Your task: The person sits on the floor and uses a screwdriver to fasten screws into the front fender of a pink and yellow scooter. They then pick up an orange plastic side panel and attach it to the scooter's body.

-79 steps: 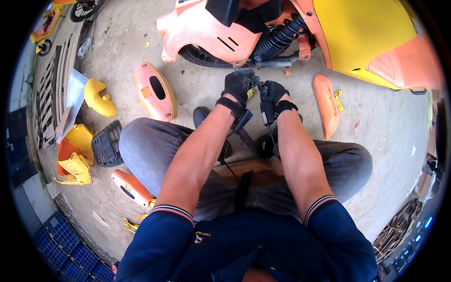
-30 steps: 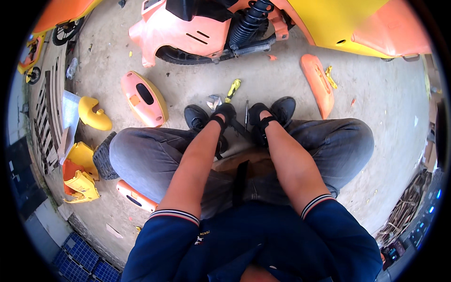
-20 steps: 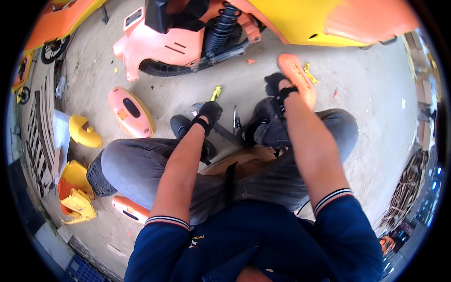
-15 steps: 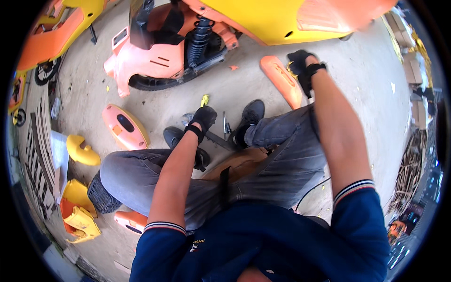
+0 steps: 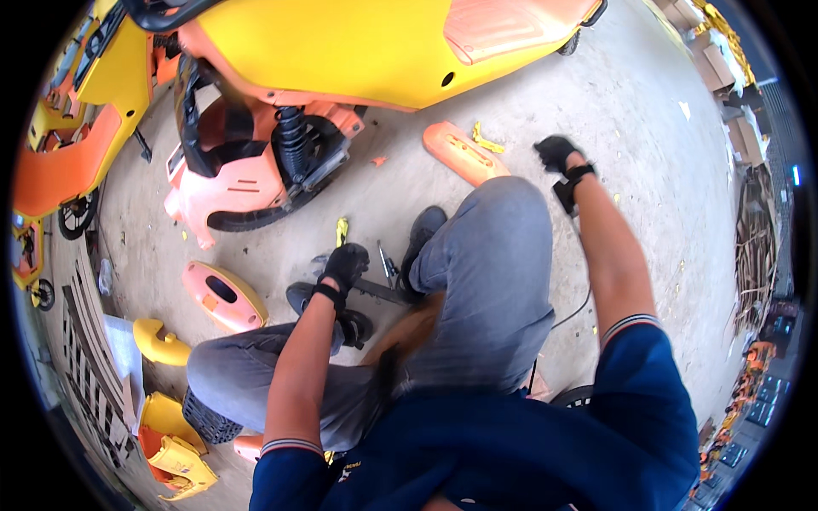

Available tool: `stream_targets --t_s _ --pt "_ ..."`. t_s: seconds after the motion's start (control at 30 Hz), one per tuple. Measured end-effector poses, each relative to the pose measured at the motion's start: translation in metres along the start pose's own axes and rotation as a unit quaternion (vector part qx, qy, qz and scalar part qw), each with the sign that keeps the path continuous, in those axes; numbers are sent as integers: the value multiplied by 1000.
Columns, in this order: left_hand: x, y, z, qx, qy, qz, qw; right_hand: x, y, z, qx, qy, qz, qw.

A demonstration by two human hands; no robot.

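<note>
My left hand (image 5: 345, 266), in a black glove with a wrist strap, is closed between my shoes; whatever its fingers hold is hidden. A dark flat bar (image 5: 382, 291) runs beside it, and a slim metal tool (image 5: 388, 264) lies near my right shoe. Just beyond the hand is a crumpled yellow scrap (image 5: 342, 230). My right hand (image 5: 558, 155), also gloved, hovers over the floor at right with loosely bent fingers and nothing visible in them. Left of it lie a long orange panel (image 5: 460, 152), partly behind my raised knee, and a yellow strip (image 5: 487, 139).
A yellow and orange scooter (image 5: 341, 51) stands ahead, its rear wheel (image 5: 264, 217) facing me. At left are an orange oval cover (image 5: 223, 295), a yellow curved part (image 5: 160, 342), yellow shells (image 5: 175, 434) and a black crate (image 5: 209, 416). Cartons (image 5: 716, 64) line the right.
My right hand has drawn away from the orange panel, and the yellow strip stays on the floor beside it. My right knee has risen. The view has shifted; my left hand remains between the shoes.
</note>
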State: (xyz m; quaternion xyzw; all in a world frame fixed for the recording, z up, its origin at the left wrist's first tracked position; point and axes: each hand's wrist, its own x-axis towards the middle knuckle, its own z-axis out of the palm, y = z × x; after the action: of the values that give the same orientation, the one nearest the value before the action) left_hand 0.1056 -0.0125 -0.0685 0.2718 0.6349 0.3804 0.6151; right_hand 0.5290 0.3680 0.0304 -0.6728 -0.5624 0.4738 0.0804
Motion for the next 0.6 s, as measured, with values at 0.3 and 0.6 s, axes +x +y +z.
stream_targets --t_s 0.3,0.6 --pt "-7 -24 -2 -22 -40 26 999 16 48 114 -303 23 -32 952" --pt "1 -35 1 -54 -55 31 997 19 39 146 -330 49 -30 942"
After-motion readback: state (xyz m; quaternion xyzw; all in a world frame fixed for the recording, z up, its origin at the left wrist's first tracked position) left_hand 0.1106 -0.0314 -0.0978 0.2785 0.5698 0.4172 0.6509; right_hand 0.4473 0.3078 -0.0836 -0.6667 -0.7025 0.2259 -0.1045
